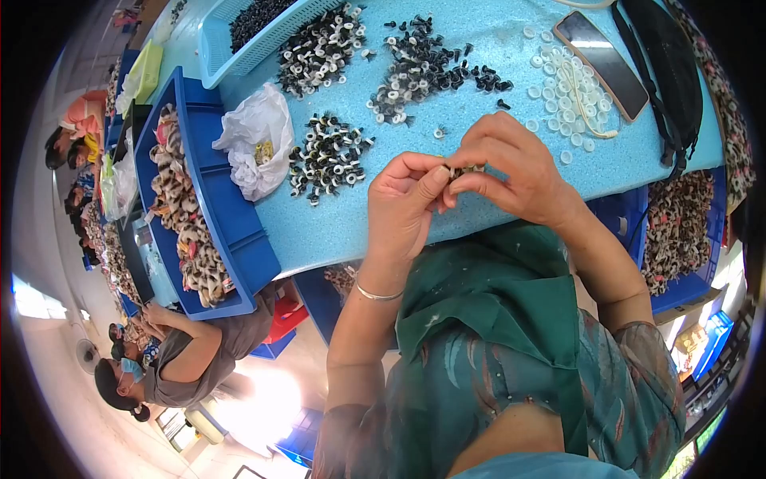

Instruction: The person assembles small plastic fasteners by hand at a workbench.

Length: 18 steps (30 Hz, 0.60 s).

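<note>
Both my hands meet over the near edge of the light blue table. My left hand [401,203] pinches a small brown-and-black patterned piece [467,170] between thumb and fingertips. From the other side, my right hand [517,168] grips the same piece with bent fingers, covering most of it. Its exact kind cannot be made out. Just beyond the hands lies one small white-ringed peg [440,132]. Black pegs [427,68] are heaped farther back, while translucent round washers [568,96] lie scattered to the right, a pale cord [582,100] across them.
Left of my hands are a pile of black-and-white pegs [329,160] and a white plastic bag [259,132]. A blue bin [227,188] holds patterned plush pieces. A light blue basket [209,57] stands behind. To the right are a phone [604,65] and black bag [669,76].
</note>
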Motion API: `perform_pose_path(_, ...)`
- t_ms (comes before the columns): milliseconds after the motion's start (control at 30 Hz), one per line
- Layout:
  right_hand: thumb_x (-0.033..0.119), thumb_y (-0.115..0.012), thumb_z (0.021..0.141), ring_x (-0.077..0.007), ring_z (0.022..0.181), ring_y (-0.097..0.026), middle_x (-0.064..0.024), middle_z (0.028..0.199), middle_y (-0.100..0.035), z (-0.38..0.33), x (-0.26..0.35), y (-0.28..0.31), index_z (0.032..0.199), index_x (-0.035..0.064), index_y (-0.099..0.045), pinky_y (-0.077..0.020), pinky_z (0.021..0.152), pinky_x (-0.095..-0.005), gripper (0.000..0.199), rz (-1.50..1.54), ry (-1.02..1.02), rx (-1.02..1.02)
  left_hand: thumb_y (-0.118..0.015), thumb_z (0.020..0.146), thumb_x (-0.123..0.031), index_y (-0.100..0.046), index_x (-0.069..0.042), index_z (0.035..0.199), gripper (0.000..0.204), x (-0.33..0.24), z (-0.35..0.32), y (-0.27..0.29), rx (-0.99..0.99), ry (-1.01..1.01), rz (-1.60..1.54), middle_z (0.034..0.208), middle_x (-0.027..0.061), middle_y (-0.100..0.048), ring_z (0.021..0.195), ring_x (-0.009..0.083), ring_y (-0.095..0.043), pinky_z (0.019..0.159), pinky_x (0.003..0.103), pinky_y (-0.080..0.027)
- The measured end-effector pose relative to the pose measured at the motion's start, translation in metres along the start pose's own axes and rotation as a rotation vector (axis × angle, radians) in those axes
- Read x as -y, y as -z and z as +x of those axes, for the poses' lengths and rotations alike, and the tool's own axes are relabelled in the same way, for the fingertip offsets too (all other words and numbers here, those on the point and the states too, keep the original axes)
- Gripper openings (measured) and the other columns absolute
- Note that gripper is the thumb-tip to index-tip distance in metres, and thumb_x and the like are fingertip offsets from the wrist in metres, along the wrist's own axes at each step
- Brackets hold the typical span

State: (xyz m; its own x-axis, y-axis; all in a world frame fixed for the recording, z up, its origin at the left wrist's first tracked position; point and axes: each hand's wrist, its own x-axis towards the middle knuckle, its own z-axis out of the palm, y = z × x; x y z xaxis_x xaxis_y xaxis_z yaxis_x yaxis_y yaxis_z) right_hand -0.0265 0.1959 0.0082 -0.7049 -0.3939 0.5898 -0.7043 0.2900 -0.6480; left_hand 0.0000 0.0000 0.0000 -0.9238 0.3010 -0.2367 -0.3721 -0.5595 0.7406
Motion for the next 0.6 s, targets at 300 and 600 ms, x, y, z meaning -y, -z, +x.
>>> perform_pose_path(300, 0.019, -0.072, 0.085, -0.0338, 0.075, -0.059, -0.0092, 0.087, -0.061, -0.002, -0.032, 0.016, 0.093, 0.0080, -0.062, -0.0480, 0.069, -0.0440, 0.017, -0.586, -0.409, -0.020, -0.070, 0.086, 0.003, -0.069, -0.002, 0.100, 0.015, -0.040, 0.019, 0.035, -0.340, -0.876, 1.546, 0.092, 0.0078, -0.068, 0.074, 0.0154, -0.063, 0.060, 0.024, -0.048)
perform_pose_path(600, 0.008, -0.068, 0.086, -0.0317, 0.079, -0.062, -0.0119, 0.088, -0.061, -0.001, -0.022, 0.016, 0.092, 0.0035, -0.061, -0.0488, 0.070, -0.0415, 0.011, -0.215, -0.444, -0.016, -0.074, 0.080, -0.001, -0.071, -0.005, 0.092, 0.014, -0.003, 0.028, -0.009, -0.032, -0.693, 1.541, 0.086, 0.0090, -0.066, 0.075, 0.0243, -0.065, 0.064, 0.033, -0.052)
